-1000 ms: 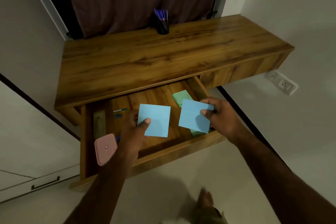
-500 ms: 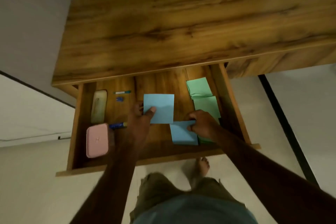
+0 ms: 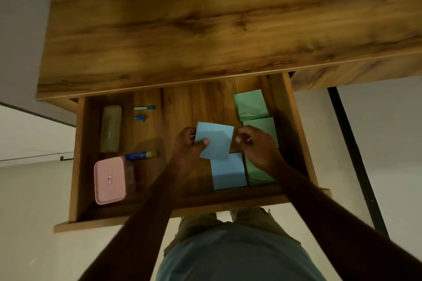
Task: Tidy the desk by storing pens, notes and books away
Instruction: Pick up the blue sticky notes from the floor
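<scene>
The wooden drawer [image 3: 299, 134] stands pulled out under the desk top [image 3: 205, 18]. My left hand [image 3: 186, 150] pinches a blue note [image 3: 217, 140] by its left edge and holds it above the drawer floor. My right hand [image 3: 259, 147] hovers just right of that note with its fingers curled, and I cannot tell whether they touch the paper. A second blue note [image 3: 228, 172] lies flat at the drawer's front. Green notes [image 3: 251, 107] lie in a row along the right side, partly hidden by my right hand.
On the left of the drawer are a pink box [image 3: 110, 180], a clear case [image 3: 111, 129], a blue marker [image 3: 141, 155], a small pen [image 3: 145, 108] and a blue clip [image 3: 140, 118]. A black floor stripe [image 3: 356, 143] runs on the right.
My right hand has let go of its blue note, which now lies flat at the drawer's front, and has moved up beside the left hand's note. The camera has tilted further down.
</scene>
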{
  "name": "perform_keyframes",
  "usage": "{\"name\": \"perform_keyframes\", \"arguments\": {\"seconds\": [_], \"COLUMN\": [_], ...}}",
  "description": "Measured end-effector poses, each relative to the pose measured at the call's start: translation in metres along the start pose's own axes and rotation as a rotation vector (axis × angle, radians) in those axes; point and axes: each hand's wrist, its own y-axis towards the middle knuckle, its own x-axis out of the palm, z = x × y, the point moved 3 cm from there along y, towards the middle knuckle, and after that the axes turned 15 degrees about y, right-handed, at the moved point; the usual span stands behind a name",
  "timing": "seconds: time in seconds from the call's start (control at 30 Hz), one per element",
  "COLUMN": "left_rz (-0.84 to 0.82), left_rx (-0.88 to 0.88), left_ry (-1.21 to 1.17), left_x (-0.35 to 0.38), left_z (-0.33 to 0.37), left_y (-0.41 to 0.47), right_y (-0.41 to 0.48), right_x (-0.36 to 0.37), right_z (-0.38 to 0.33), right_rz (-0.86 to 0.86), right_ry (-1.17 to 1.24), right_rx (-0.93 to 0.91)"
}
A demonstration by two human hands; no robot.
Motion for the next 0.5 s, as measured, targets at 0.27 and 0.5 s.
{"name": "perform_keyframes", "arguments": {"seconds": [0.27,0.5], "left_rz": [-0.043,-0.031], "left_rx": [-0.042,-0.073], "left_ry": [-0.083,0.112], "left_x": [0.023,0.020], "left_z": [0.018,0.003], "left_y": [0.018,0.036], "right_y": [0.026,0.050], "right_x": [-0.007,-0.001], "right_z": [-0.012,-0.002], "right_rz": [-0.012,0.007], "right_ry": [0.416,-0.014], "right_rx": [0.146,0.042]}}
